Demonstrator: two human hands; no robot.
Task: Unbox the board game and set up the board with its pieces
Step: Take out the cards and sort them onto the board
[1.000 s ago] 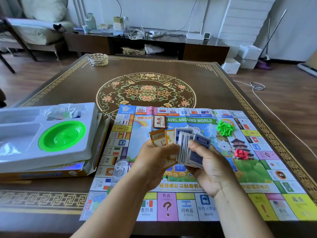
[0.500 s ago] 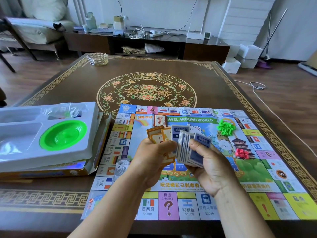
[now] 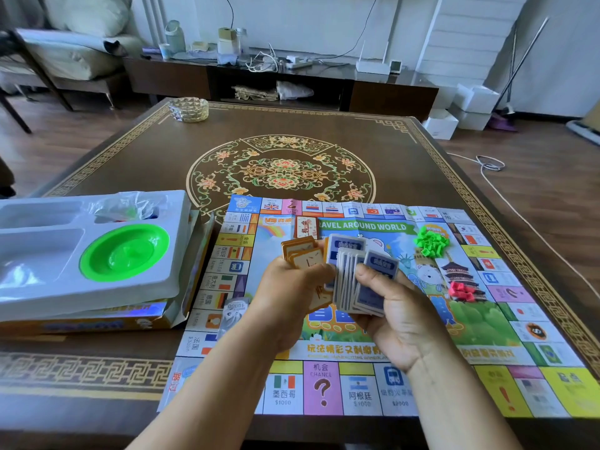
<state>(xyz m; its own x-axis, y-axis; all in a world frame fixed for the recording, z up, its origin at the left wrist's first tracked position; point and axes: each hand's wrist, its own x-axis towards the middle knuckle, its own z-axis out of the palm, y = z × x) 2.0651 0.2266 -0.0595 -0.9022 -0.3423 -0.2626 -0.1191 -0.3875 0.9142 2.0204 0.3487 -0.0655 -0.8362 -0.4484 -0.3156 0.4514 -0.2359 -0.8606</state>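
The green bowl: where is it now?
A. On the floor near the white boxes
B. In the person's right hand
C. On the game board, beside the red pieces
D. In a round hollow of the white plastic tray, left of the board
D: the green bowl sits in the white plastic tray, which lies on the box left of the game board.

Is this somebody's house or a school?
Most likely a home living room. There's a cushioned sofa in the corner, a low TV-style cabinet with a router on top, and a big ornate wooden table for the game.
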